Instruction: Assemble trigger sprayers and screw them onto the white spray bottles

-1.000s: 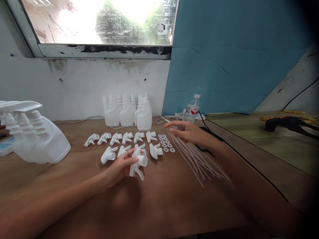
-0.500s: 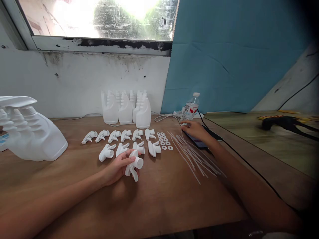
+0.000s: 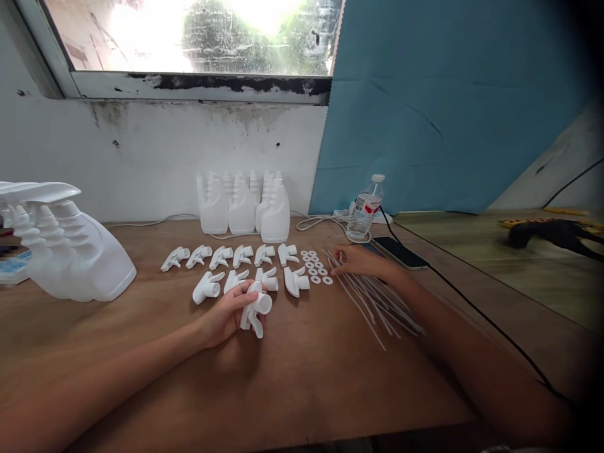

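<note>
My left hand (image 3: 236,314) is closed around a white trigger sprayer head (image 3: 258,304), holding it just above the table with its round collar facing right. My right hand (image 3: 356,260) reaches over the upper ends of a bundle of thin clear dip tubes (image 3: 372,302), thumb and index finger apart. Its fingertips are close beside a cluster of small white ring washers (image 3: 315,264); whether they touch a tube is hard to make out. Several more trigger sprayer heads (image 3: 206,287) lie in two rows on the table, left of the washers.
White spray bottles (image 3: 275,217) stand against the wall, and larger ones (image 3: 99,258) at the left. A water bottle (image 3: 365,211), a smartphone (image 3: 401,253) and a black cable (image 3: 472,311) lie to the right. A white cord (image 3: 160,219) runs along the wall.
My right hand has come down and left, from beside the water bottle to the tube ends near the washers, uncovering the smartphone. My left hand still holds the sprayer head. The view has shifted slightly.
</note>
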Demonstrator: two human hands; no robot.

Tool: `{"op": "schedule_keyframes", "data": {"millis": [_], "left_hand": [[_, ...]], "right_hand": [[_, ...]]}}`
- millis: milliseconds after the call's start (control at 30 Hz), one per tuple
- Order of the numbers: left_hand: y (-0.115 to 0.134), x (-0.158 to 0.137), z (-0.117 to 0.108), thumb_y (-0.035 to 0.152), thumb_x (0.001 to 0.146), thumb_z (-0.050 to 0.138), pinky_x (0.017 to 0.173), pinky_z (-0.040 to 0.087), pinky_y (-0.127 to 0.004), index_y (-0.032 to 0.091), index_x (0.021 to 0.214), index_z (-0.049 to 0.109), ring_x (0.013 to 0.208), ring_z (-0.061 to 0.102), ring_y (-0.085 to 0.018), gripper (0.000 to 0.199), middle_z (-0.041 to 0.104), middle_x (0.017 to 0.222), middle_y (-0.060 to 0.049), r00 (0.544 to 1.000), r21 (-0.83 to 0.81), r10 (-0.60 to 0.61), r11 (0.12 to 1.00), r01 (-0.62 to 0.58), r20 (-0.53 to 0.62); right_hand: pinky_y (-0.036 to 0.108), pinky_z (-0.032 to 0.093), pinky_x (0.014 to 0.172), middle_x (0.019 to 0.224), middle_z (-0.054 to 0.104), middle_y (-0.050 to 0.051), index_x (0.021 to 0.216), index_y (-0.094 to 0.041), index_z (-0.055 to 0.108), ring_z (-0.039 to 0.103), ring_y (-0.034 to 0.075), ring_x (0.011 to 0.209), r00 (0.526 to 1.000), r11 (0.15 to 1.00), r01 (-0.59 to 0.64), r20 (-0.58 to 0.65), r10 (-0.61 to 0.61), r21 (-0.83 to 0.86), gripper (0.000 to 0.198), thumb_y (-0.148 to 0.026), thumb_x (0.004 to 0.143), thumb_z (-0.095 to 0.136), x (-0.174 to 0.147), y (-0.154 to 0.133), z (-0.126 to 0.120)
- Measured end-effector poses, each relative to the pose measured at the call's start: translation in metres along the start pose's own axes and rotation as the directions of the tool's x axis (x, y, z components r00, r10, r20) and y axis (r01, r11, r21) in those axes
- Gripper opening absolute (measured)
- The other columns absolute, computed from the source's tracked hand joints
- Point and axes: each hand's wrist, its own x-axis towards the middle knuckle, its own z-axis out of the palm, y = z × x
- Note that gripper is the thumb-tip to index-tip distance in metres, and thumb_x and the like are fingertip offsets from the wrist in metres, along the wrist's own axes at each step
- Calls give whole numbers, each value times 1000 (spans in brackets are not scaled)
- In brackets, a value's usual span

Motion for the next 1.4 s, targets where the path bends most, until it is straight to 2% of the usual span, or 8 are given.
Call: {"op": "schedule_keyframes", "data": {"millis": [267, 433, 567, 667, 767, 967, 1200, 1400], "left_hand": [[3, 1, -1, 31, 86, 59, 56, 53, -28, 17, 101, 51, 63, 63, -16, 22, 57, 82, -4, 1000, -21, -14, 1000, 15, 11], [3, 2, -2, 42, 87, 57, 54, 53, -26, 17, 100, 51, 62, 62, -14, 29, 59, 86, -4, 999, -80, -7, 997, 4, -35], [4, 3, 0, 43, 86, 59, 51, 52, -24, 17, 95, 51, 58, 60, -12, 29, 58, 87, -3, 997, -84, -10, 996, 4, -75], [3, 3, -1, 42, 85, 60, 49, 52, -23, 17, 92, 51, 56, 60, -11, 28, 58, 86, -2, 996, -68, 0, 998, -6, -87], [1, 4, -2, 39, 82, 63, 49, 52, -24, 16, 89, 50, 55, 60, -12, 27, 58, 86, -2, 996, -47, 9, 999, -13, -83], [-1, 4, -3, 31, 81, 64, 50, 54, -26, 17, 89, 48, 56, 60, -11, 22, 57, 87, -1, 998, -31, 42, 999, -43, -38], [0, 2, 1, 32, 80, 65, 48, 53, -24, 17, 87, 47, 56, 59, -10, 24, 56, 90, -2, 1000, -7, 24, 1000, -25, -17], [-1, 2, 2, 33, 80, 65, 51, 56, -25, 18, 89, 48, 58, 58, -10, 24, 55, 89, -2, 999, 13, 21, 1000, -21, -28]], "right_hand": [[24, 31, 55, 61, 51, -3, 75, -19, 53, 51, 16, 61, 1000, 1000, 2, 21, -2, -23, 26, -20, 59, 73, 1, 5, -1], [25, 35, 58, 66, 50, -4, 92, -21, 46, 48, 14, 61, 991, 984, 67, -128, -45, 168, 36, -40, 72, 69, -6, -21, -6], [26, 39, 58, 66, 49, -3, 89, -21, 45, 47, 13, 60, 943, 803, 318, -256, -213, 505, 42, -54, 76, 67, -27, -60, -8], [26, 37, 54, 58, 49, -3, 92, -19, 53, 46, 12, 53, 892, 627, 450, -290, -346, 636, 36, -55, 91, 48, -46, -82, -5], [26, 37, 50, 62, 53, 0, 100, -18, 62, 49, 12, 54, 857, 539, 495, -282, -431, 681, 40, -55, 92, 48, -61, -96, 2], [23, 42, 51, 73, 64, 4, 96, -17, 64, 56, 11, 58, 865, 543, 438, -172, -471, 716, 25, -39, 92, 53, -72, -118, 14], [23, 44, 56, 71, 66, 3, 88, -17, 67, 57, 11, 61, 867, 677, 462, -129, -482, 572, 16, -28, 89, 55, -73, -128, 28], [24, 45, 63, 82, 68, 3, 90, -17, 66, 61, 13, 71, 822, 694, 546, -138, -553, 469, 15, -14, 79, 56, -76, -130, 28]]}}
